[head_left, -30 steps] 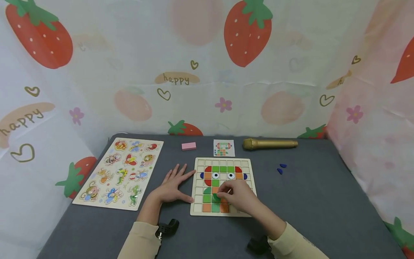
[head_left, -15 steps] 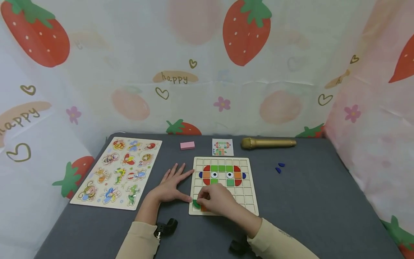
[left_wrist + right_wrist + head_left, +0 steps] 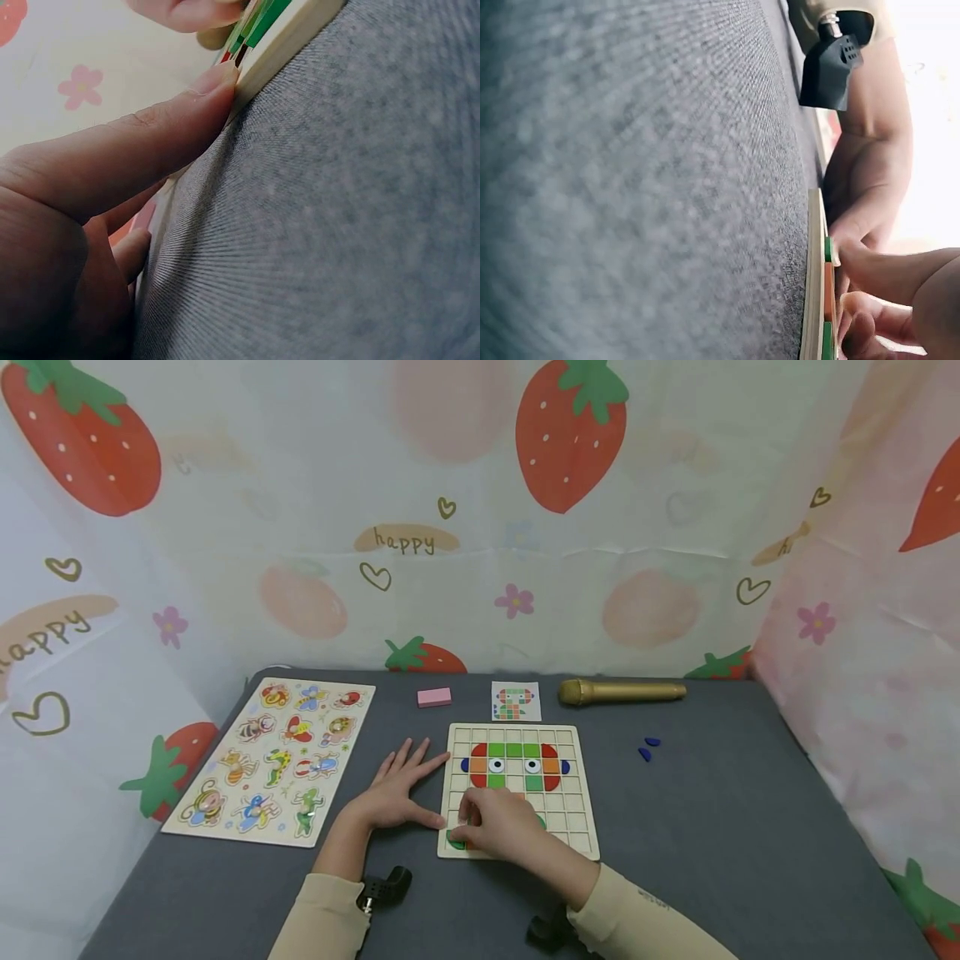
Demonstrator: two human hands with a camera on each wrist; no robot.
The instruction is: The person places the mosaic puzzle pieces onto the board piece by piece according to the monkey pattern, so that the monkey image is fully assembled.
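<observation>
A wooden grid board (image 3: 570, 810) lies on the grey table, bearing flat coloured pieces and two eye pieces. My right hand (image 3: 498, 827) is over its lower left part, fingers curled, thumb on a rounded green piece (image 3: 456, 842) in the corner cell. In the right wrist view, the thumb touches this green piece (image 3: 829, 249), which lies beside an orange piece (image 3: 829, 292); the other fingertips are close above the board. The right hand hides several pieces. My left hand (image 3: 390, 797) rests spread on the table, thumb and a finger touching the board's left edge.
Two blue half-round pieces (image 3: 648, 748) lie right of the board. Behind it are a pattern card (image 3: 516, 702), a pink block (image 3: 434, 697) and a gold microphone (image 3: 622, 692). An insect picture puzzle board (image 3: 273, 760) lies at left. A strawberry-print curtain (image 3: 480, 602) surrounds the table.
My right hand has carried the green piece from the board's middle to its lower left corner, where the piece now lies lower. The left hand stays at the board's edge.
</observation>
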